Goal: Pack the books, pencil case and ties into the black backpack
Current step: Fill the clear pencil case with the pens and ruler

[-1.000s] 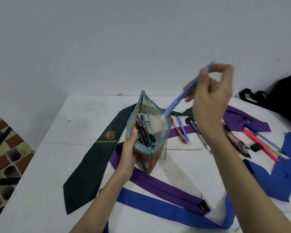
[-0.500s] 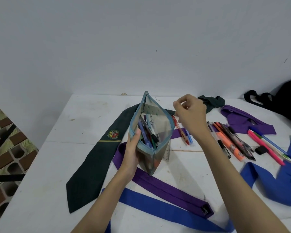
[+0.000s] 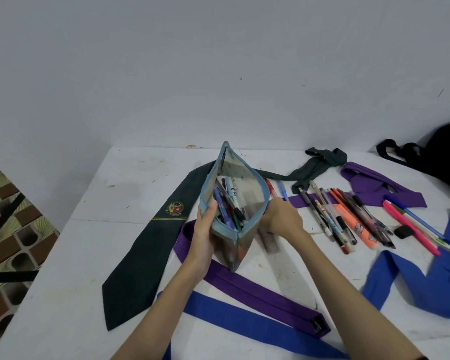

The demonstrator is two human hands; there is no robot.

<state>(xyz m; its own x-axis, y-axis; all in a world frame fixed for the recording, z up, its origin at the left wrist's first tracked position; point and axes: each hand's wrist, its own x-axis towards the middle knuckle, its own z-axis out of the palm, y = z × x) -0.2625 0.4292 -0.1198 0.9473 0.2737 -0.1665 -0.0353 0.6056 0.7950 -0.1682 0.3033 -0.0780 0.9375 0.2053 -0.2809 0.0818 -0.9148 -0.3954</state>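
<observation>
your left hand (image 3: 205, 235) holds the open pencil case (image 3: 234, 203) upright on the white bench (image 3: 115, 255), thumb on its rim, pens standing inside. your right hand (image 3: 283, 219) curls against its right side, over a ruler (image 3: 272, 242). loose pens (image 3: 348, 216) lie to the right, among green (image 3: 151, 242), purple (image 3: 257, 289) and blue (image 3: 244, 318) ties. the black backpack (image 3: 442, 157) sits far right.

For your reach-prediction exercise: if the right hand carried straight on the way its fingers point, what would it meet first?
The right hand points left, so it would most likely meet the open pencil case wall, which it seems to touch already; depth is unclear.
</observation>
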